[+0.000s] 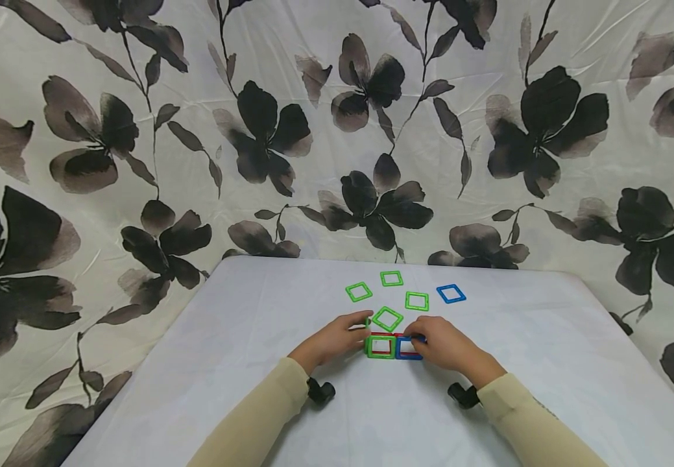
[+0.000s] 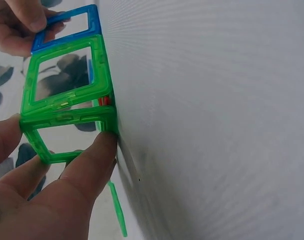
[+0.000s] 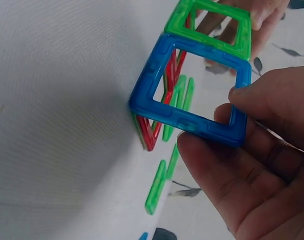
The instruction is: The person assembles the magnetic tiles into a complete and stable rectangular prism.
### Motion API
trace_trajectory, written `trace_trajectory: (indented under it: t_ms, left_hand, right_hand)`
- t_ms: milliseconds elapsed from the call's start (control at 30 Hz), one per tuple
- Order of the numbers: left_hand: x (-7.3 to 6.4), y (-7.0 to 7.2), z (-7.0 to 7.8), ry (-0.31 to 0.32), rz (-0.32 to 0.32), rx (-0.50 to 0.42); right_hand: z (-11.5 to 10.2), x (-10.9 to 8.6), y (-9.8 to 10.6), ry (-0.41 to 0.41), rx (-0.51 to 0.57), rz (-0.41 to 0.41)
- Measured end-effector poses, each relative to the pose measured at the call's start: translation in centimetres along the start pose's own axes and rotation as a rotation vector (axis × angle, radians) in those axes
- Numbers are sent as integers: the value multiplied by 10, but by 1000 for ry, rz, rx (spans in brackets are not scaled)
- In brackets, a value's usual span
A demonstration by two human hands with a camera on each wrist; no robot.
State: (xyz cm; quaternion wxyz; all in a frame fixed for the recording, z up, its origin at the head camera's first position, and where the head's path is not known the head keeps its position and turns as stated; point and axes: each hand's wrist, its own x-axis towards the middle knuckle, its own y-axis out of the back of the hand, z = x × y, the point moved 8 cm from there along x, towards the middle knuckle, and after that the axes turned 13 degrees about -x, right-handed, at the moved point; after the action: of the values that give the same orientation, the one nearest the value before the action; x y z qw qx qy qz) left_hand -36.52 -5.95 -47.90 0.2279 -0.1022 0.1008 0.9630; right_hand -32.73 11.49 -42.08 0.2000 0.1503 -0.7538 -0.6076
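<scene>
A green square magnetic tile (image 2: 68, 98) stands upright near the front of the table, edge to edge with a blue square magnetic tile (image 3: 186, 123) on its right. Red tiles (image 3: 151, 137) show behind them, partly hidden. My left hand (image 1: 337, 338) holds another green square tile (image 2: 62, 118) at the left end, set at an angle to the front green one, with fingertips at its edges. My right hand (image 1: 443, 344) pinches the blue tile by its right edge, the thumb reaching over the frame and other fingers by its lower corner.
Loose green tiles (image 1: 392, 278) lie flat behind the upright ones, the nearest green tile (image 1: 376, 317) just beyond my hands. A blue tile (image 1: 450, 286) lies at the back right. A floral cloth (image 1: 313, 162) hangs behind the white table (image 1: 255, 292).
</scene>
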Motion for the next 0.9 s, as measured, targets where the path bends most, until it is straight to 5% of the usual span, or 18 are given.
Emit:
trace_trajectory:
  t_ms: [233, 633, 900]
  left_hand:
    - [-1, 0, 4, 4, -12, 51]
    - [11, -5, 7, 21, -96, 91]
    - [25, -9, 5, 74, -101, 26]
  right_hand:
    - [5, -1, -3, -30, 40, -38]
    - [8, -11, -4, 36, 136, -76]
    - [10, -16, -7, 46, 194, -110]
